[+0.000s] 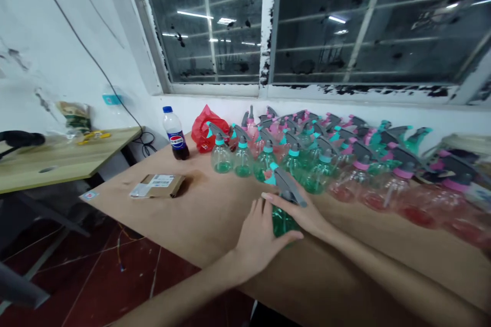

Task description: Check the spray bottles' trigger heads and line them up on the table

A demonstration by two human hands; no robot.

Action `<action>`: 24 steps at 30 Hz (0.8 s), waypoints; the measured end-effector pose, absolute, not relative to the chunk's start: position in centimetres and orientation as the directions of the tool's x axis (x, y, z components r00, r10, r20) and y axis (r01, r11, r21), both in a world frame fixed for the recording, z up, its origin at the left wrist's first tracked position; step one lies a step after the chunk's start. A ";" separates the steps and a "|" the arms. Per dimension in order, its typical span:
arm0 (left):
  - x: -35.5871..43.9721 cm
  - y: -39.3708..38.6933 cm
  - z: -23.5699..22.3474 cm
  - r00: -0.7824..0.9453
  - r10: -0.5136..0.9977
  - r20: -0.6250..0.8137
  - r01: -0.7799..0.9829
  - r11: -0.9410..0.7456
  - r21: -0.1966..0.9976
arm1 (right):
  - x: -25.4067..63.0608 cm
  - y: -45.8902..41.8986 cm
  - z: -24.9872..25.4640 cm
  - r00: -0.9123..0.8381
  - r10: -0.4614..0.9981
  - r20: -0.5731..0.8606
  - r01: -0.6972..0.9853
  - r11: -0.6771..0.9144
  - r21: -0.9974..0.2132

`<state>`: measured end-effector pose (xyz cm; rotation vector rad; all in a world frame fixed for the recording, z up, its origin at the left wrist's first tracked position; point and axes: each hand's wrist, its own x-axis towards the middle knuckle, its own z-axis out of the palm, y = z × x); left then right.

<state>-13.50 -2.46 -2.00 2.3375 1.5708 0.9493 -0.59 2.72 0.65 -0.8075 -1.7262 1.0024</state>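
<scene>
A green spray bottle [283, 224] with a grey and turquoise trigger head stands upright near the front of the table. My left hand [255, 240] is curved around the left side of its body, thumb toward me. My right hand [301, 210] is closed around the neck under the trigger head, its thumb and a finger reaching to the left. The hands partly hide the bottle. Right behind it, green spray bottles [267, 163] with turquoise collars stand in rows, and pink spray bottles [381, 193] line the right side.
A cola bottle [177, 138] and a red plastic bag [205, 130] stand at the back left of the brown table [215, 214]. A small cardboard parcel [159, 185] lies in front of them. A second wooden table [69, 158] stands at the left, and a window is behind.
</scene>
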 end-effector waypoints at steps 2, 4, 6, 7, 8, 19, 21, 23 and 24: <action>-11.1 -2.9 -2.2 0.294 0.878 0.379 0.770 -0.452 0.451 | 1.7 1.7 0.8 -0.278 0.860 0.427 0.107 0.469 -0.876; -9.0 -3.1 -2.2 0.346 0.876 0.336 0.761 -0.472 0.445 | 4.1 0.9 1.0 -0.239 0.865 0.441 0.165 0.484 -0.860; -7.4 -3.1 -2.2 0.414 0.857 0.307 0.728 -0.514 0.454 | 6.5 0.2 1.0 -0.207 0.867 0.453 0.235 0.493 -0.837; -6.8 -2.9 -2.2 0.455 0.838 0.302 0.699 -0.546 0.462 | 7.5 -0.1 1.1 -0.198 0.866 0.458 0.263 0.497 -0.827; -6.2 -2.7 -2.1 0.500 0.811 0.303 0.661 -0.583 0.472 | 8.5 -0.4 1.1 -0.196 0.867 0.458 0.285 0.497 -0.820; -6.8 1.6 -2.6 0.727 0.659 0.194 0.488 -0.694 0.529 | 12.3 -0.3 1.4 -0.156 0.884 0.441 0.320 0.468 -0.824; -7.6 2.8 -3.4 0.696 0.697 0.173 0.580 -0.688 0.437 | 12.7 0.2 1.3 -0.161 0.876 0.454 0.328 0.481 -0.813; -8.3 4.1 -4.2 0.675 0.721 0.155 0.650 -0.681 0.336 | 13.0 0.7 1.2 -0.146 0.869 0.473 0.340 0.493 -0.801; -8.5 4.8 -4.6 0.657 0.736 0.161 0.681 -0.672 0.292 | 13.2 0.8 1.3 -0.141 0.867 0.478 0.346 0.495 -0.797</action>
